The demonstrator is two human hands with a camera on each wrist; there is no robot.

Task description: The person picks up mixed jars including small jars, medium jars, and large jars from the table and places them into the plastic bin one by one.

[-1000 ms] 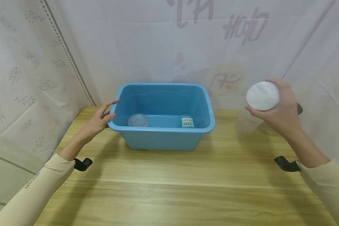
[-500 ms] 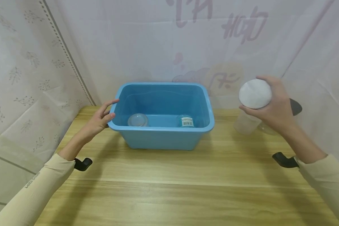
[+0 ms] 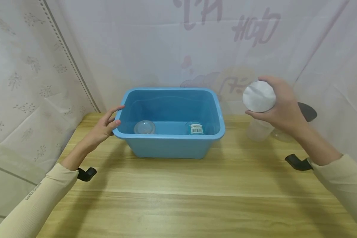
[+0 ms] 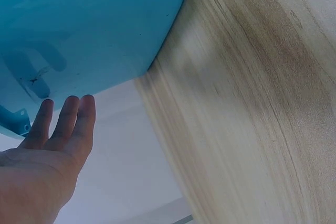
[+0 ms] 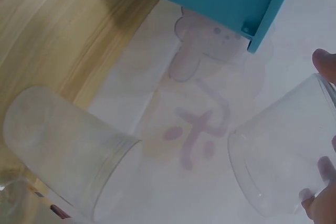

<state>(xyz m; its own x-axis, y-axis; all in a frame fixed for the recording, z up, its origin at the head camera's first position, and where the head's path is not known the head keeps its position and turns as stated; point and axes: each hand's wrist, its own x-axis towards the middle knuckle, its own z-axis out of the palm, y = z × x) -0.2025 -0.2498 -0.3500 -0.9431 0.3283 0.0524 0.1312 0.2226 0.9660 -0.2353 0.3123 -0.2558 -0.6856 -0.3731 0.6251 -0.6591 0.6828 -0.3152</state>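
Note:
A blue plastic tub [image 3: 169,147] stands on the wooden table. My left hand [image 3: 104,127] holds its left rim, thumb and index fingertip at the edge; in the left wrist view the other fingers [image 4: 68,121] stretch along the outer wall. Inside the tub lie a clear round container [image 3: 144,127] and a see-through one with a white barcode label [image 3: 196,128]. My right hand [image 3: 281,104] grips a clear plastic cup [image 5: 281,145] by its white-topped end [image 3: 259,96], raised above the table right of the tub.
A frosted, translucent open cup [image 5: 68,145] stands on the table [image 3: 178,198] at the right, partly hidden by my right hand in the head view. Behind that hand shows a clear container with a dark oval top [image 3: 307,111]. A printed cloth [image 3: 154,49] hangs behind the table.
My right hand has carried the clear cup leftward and slightly up, toward the tub, uncovering more of the dark-topped container. The left hand stays at the rim.

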